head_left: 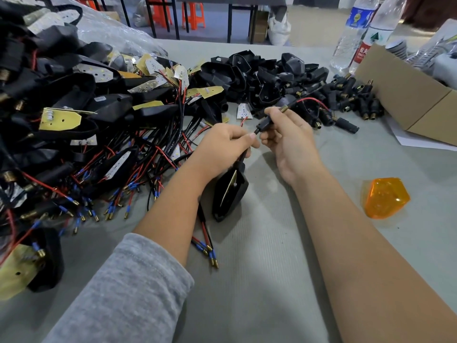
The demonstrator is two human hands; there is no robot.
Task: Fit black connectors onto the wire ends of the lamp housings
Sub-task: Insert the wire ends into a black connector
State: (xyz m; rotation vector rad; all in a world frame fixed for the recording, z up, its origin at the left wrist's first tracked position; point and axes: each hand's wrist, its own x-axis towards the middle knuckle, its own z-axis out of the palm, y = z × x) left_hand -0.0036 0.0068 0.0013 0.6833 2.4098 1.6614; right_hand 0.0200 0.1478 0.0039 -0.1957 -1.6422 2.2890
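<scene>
Black connector point(265, 123), a short moulded sleeve with a brass threaded end, held above the grey surface point(272, 256) in the curled fingers of the right hand point(286, 139); a red wire point(312, 100) loops out of its far end. The left hand point(222, 147), just left of the connector, pinches the black sheathed lead between thumb and forefinger at the connector's near tip. The lamp housing point(230, 191), a black pointed shell with a yellowish board inside, hangs from that lead below the left hand, its tip at or near the surface; whether it touches cannot be told. Its red and black wires with blue-sleeved brass terminals point(210, 253) lie nearer the viewer. Left of the connector: a heap of wired housings point(86, 115). Behind it: empty black shells point(267, 73); to its right, loose connectors point(353, 97), a cardboard box point(408, 100) cut off by the frame, and an orange lens point(385, 198). Two water bottles point(358, 33) bear labels too blurred to read.
</scene>
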